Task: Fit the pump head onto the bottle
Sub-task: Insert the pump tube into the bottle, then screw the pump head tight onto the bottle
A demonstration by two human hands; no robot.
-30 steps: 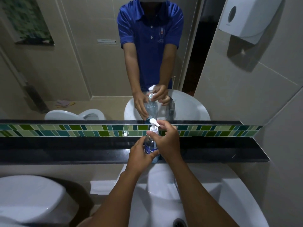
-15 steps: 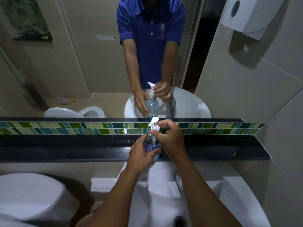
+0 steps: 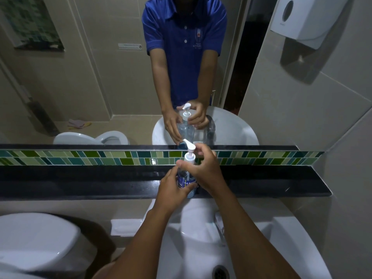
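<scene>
A clear bottle (image 3: 186, 181) with a blue label stands upright on the black ledge (image 3: 80, 182) behind the sink. The white pump head (image 3: 189, 153) sits on its neck, nozzle pointing left. My left hand (image 3: 173, 189) wraps the bottle's body from the left. My right hand (image 3: 203, 168) holds the white collar of the pump head, thumb in front, fingers behind. The mirror above repeats both hands and the bottle.
A white sink (image 3: 251, 248) with its drain (image 3: 220, 271) lies below the ledge. A toilet lid (image 3: 34, 238) is at lower left. A green tile strip (image 3: 80, 158) runs under the mirror. A white dispenser (image 3: 306, 19) hangs on the right wall.
My right hand's fingers have shifted around the pump collar and the nozzle now points more to the left. The bottle stays in place on the ledge.
</scene>
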